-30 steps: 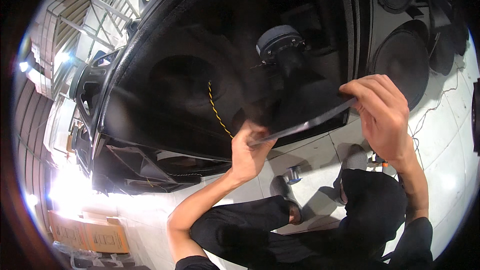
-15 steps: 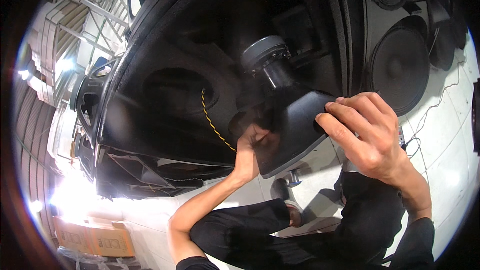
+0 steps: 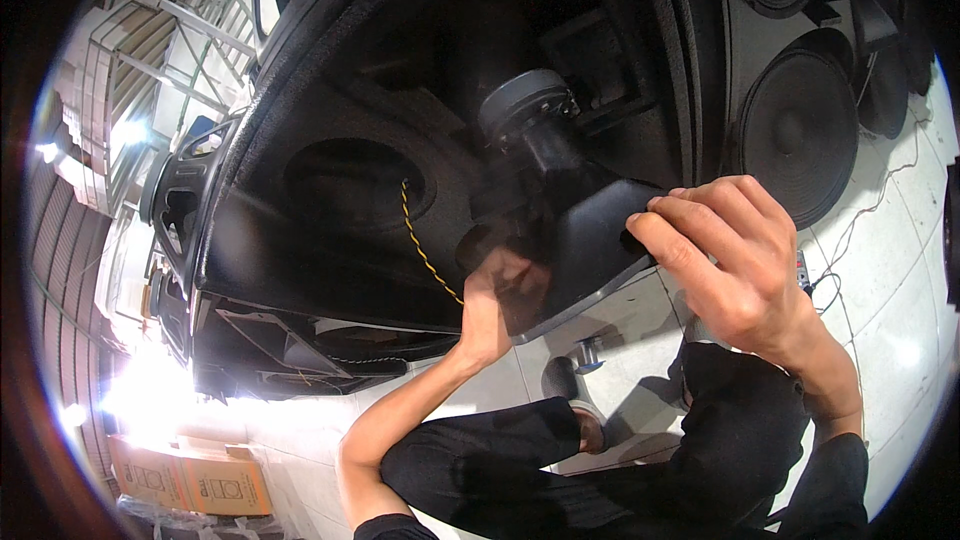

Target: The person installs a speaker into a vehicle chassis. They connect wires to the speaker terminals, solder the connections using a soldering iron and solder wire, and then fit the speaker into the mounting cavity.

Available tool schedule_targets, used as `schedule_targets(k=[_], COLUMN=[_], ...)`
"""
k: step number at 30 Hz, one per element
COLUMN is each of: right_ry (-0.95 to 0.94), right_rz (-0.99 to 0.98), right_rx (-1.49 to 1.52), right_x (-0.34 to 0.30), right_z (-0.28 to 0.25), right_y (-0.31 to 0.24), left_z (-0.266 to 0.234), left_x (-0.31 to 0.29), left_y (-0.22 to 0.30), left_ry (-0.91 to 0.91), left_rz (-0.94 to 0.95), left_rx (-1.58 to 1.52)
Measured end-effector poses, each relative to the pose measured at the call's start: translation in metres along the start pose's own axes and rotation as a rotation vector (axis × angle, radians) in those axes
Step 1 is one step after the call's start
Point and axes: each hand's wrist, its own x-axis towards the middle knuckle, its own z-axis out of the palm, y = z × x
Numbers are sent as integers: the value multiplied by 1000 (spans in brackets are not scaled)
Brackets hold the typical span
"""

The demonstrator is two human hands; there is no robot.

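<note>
A black speaker horn point(image 3: 600, 235) with a round grey-rimmed driver point(image 3: 525, 105) on its far end sits tilted at the opening of a large black speaker cabinet point(image 3: 330, 70). My right hand point(image 3: 735, 260) pinches the right end of the horn's flange between thumb and fingers. At the horn's near left side, my left hand point(image 3: 495, 305) is closed round its edge, the fingers partly in shadow behind it. A twisted yellow-and-black wire point(image 3: 420, 245) hangs from a round hole inside the cabinet and passes behind my left hand.
Round black speaker cones point(image 3: 800, 130) stand at the right. A metal-framed loudspeaker point(image 3: 180, 205) rests at the left. Cardboard boxes point(image 3: 190, 480) lie at the lower left, near a bright glare. My bent legs are below, over white floor tiles point(image 3: 640, 350), where a small spool-like object point(image 3: 590, 353) stands.
The horn's near edge has shifted slightly up and toward the cabinet. Both hands have moved a little with it, keeping their grip.
</note>
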Motion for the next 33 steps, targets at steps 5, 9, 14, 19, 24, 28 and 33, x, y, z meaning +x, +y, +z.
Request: schedule_targets(k=[5,9,14,19,24,28,33], right_ry=[-20,-35,-21,-47,14,-1,24], right_rz=[75,197,405,594,746,818,821], right_rx=[20,125,281,463,716,713,790], right_x=[4,5,-7,-15,-33,-34,-50], right_z=[-5,-12,-4,5,24,23,26], right_y=[8,19,34,42,49,57,66], left_z=[0,2,-8,-18,-20,-10,-5], left_x=[-4,-6,-1,10,24,54,80], left_y=[14,27,53,52,54,78,73], left_ry=[91,180,301,148,92,351,523], left_rz=[67,305,567,651,630,307,608], left_rx=[-70,-60,159,-151,-346,45,362])
